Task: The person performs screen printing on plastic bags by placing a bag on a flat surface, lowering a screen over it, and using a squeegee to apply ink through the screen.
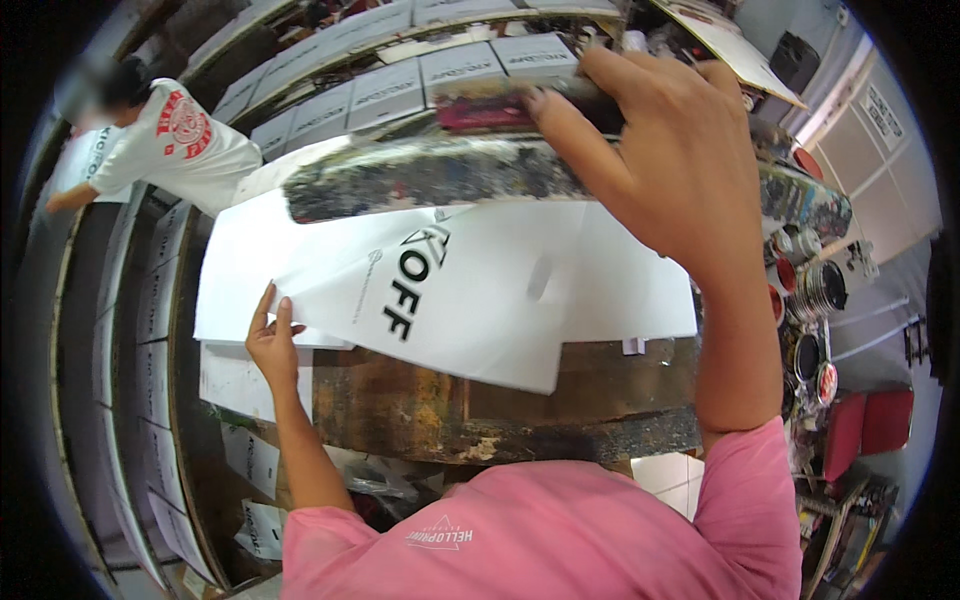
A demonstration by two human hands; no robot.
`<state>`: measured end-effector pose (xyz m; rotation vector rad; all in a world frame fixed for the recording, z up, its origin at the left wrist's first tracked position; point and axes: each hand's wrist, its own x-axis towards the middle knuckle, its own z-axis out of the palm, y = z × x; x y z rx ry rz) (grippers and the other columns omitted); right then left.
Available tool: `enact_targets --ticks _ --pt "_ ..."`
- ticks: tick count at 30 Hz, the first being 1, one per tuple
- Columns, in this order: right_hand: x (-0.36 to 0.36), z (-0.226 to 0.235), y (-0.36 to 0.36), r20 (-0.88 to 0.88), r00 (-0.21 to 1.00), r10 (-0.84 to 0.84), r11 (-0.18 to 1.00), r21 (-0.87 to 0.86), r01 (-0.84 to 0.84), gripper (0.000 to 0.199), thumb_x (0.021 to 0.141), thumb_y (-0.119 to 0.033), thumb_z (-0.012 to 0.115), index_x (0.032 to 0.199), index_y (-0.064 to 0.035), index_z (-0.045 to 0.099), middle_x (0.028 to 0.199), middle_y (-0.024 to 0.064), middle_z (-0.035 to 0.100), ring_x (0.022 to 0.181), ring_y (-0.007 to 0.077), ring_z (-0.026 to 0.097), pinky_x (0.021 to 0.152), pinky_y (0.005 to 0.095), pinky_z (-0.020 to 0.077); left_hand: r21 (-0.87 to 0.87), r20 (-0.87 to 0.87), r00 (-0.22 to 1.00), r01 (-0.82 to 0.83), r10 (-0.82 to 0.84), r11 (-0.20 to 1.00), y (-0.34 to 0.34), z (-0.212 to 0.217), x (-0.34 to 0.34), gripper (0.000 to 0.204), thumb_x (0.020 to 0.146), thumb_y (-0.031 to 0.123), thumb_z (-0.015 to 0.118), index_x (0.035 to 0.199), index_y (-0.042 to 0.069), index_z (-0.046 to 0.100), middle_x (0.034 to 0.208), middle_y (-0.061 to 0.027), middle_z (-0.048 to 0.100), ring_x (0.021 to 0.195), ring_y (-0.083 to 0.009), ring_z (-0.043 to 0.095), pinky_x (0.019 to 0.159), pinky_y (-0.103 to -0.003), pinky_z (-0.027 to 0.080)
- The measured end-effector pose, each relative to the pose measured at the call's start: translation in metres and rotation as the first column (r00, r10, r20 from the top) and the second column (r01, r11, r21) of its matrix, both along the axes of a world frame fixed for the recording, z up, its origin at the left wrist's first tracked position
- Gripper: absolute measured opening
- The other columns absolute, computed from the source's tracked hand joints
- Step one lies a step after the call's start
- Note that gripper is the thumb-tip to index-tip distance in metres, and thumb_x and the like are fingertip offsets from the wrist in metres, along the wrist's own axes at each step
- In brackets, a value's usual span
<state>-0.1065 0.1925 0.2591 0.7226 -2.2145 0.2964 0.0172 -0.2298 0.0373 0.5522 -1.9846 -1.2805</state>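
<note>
A white sheet with black lettering (465, 315) lies askew over a stack of plain white sheets (240, 270), its near right corner reaching past the stack's front edge. My left hand (273, 345) pinches the printed sheet's left edge between thumb and fingers, and faint creases fan out from there. An ink-stained screen-printing frame (430, 182) is tilted up above the sheets. My right hand (670, 150) is wrapped round its upper part, beside a maroon-stained bar (485, 112). The fingertips of that hand are partly hidden behind the frame.
Beneath the sheets stands a dark, stained worktable (500, 420). Racks of printed sheets (385, 95) fill the back and left. A person in a white shirt (185, 135) stands at the left rack. Paint tins (820, 285) and a red chair (865, 430) are at the right.
</note>
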Motion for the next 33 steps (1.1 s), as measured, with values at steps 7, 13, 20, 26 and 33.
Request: enact_targets --ticks 7,13,20,26,33 --pt "0.013 -0.009 -0.006 0.004 1.0 0.012 0.999 -0.04 -0.011 0.039 0.089 -0.042 0.066 0.084 -0.0034 0.07 0.079 0.0119 0.067 0.078 0.0311 0.064 0.082 0.0445 0.0395 0.067 0.089 0.986 0.136 -0.142 0.988 -0.172 -0.004 0.015 0.052 0.093 0.004 0.067 0.145 0.002 0.06 0.125 -0.011 0.069 0.09 -0.0116 0.067 0.072 -0.021 0.053" --pt "0.016 -0.004 -0.007 0.002 0.998 0.062 0.996 -0.069 -0.062 0.039 0.09 -0.041 0.066 0.086 -0.0025 0.07 0.08 0.0143 0.068 0.077 0.0331 0.064 0.082 0.0433 0.0395 -0.607 0.353 0.884 -0.033 0.306 0.794 -0.3 0.001 0.014 0.07 0.081 -0.001 0.068 0.149 0.005 0.056 0.145 -0.0214 0.059 0.117 -0.0292 0.064 0.102 -0.038 0.05" --pt "0.019 -0.009 -0.007 0.077 0.996 -0.034 0.998 -0.045 0.037 0.055 0.094 -0.042 0.064 0.132 -0.0025 0.063 0.086 0.0189 0.068 0.082 0.0364 0.063 0.088 0.0449 0.0413 -0.06 0.279 0.856 0.467 -0.434 0.882 0.005 0.045 -0.043 0.05 0.093 0.023 0.079 0.137 0.002 0.065 0.138 -0.0189 0.066 0.128 -0.0246 0.062 0.109 -0.039 0.047" --pt "0.068 -0.098 0.015 0.242 0.968 0.065 0.975 0.189 -0.112 0.06 0.09 -0.045 0.072 0.135 -0.007 0.064 0.104 0.017 0.063 0.1 0.0359 0.058 0.09 0.0489 0.0428 0.659 -0.637 0.593 0.751 -0.493 0.051 0.201 0.034 0.053 0.095 0.096 0.062 0.065 0.16 0.002 0.027 0.152 -0.0253 0.048 0.145 -0.0447 0.042 0.12 -0.058 0.037" --pt "0.109 -0.217 0.034 0.691 0.72 0.071 0.964 0.139 -0.228 0.037 0.088 -0.039 0.076 0.108 -0.0085 0.072 0.095 0.0118 0.065 0.093 0.0342 0.062 0.082 0.047 0.0487 0.95 -0.26 0.796 0.312 -0.547 0.002 0.201 -0.079 0.085 0.098 0.099 0.079 0.033 0.151 -0.004 0.039 0.142 -0.0239 0.055 0.134 -0.0355 0.055 0.118 -0.048 0.042"
